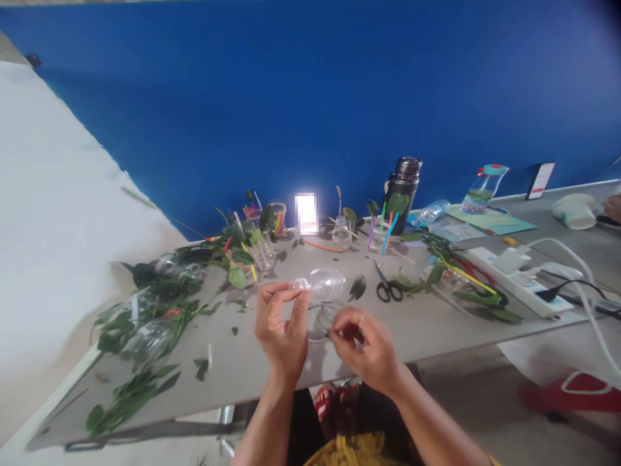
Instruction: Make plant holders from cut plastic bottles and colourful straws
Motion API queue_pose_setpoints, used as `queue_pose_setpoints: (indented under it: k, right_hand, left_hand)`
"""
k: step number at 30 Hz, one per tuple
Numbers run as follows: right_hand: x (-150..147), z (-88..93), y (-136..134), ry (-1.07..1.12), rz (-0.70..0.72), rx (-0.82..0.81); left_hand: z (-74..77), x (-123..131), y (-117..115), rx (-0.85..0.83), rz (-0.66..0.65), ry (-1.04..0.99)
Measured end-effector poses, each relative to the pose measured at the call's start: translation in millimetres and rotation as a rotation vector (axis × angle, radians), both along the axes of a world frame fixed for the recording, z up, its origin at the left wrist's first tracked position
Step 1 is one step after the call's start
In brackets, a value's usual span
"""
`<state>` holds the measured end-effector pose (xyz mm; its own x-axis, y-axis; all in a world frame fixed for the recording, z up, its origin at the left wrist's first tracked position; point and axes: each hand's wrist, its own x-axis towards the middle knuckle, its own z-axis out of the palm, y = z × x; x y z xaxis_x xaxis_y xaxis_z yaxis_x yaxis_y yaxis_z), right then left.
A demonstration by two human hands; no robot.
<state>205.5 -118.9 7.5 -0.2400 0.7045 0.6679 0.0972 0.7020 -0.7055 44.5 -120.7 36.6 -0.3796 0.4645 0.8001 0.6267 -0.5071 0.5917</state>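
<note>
My left hand (282, 327) pinches the neck of a clear plastic bottle piece (328, 283), which lies on its side and points to the right. Just below it on the table is a round clear plastic cup (320, 321). My right hand (365, 346) is closed beside the cup's right rim, thumb and fingertips together. Something small and dark shows at those fingertips; I cannot make out what it is. A loose green leaf (358, 287) lies right of the bottle piece, and black-handled scissors (388, 289) rest farther right.
Leafy stems with clear bottles (150, 338) cover the table's left side. Cups with leaves and coloured sticks (381, 236), a small jar (341, 234) and a dark thermos (405, 194) stand along the back. A power strip (519, 281) with cables lies at right, near another person's hand (612, 207).
</note>
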Motion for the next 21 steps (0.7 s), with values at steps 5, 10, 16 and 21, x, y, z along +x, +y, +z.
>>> queue_pose_setpoints:
  k: [5,10,16,21]
  right_hand:
    - [2,0.6,-3,-0.108,0.133,0.060]
    - [-4,-6.4,5,-0.016,-0.060,0.060]
    - [-8,-5.8,14,0.023,-0.229,0.088]
    - [-3,-4.8,9,0.009,-0.161,-0.005]
  left_hand:
    - [-3.8,-3,2,-0.010,-0.015,-0.110]
    - [-3.4,-3,2,-0.028,-0.001,-0.174]
    - [-1.3,-4,2,-0.030,0.032,-0.184]
    - [-1.3,-9,4,-0.022,0.045,-0.176]
